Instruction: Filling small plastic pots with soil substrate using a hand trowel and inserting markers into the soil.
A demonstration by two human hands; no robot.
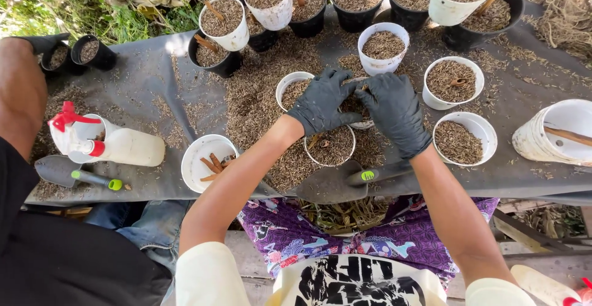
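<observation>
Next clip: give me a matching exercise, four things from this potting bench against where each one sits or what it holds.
Things:
1. white spray bottle with red trigger
2. dark metal trowel with green-tipped handle
3. white plastic cup of brown sticks
4. white plastic pot lying on its side

Places:
A. far right
B. under the forearms
C. far left
D. beside the left forearm

Pairs: 1-C, 2-B, 3-D, 4-A

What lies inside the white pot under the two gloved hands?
Brown husk-like mix shows in the pot between the left hand and right hand. A stick end may show; the gloves cover most of the fill.
</observation>
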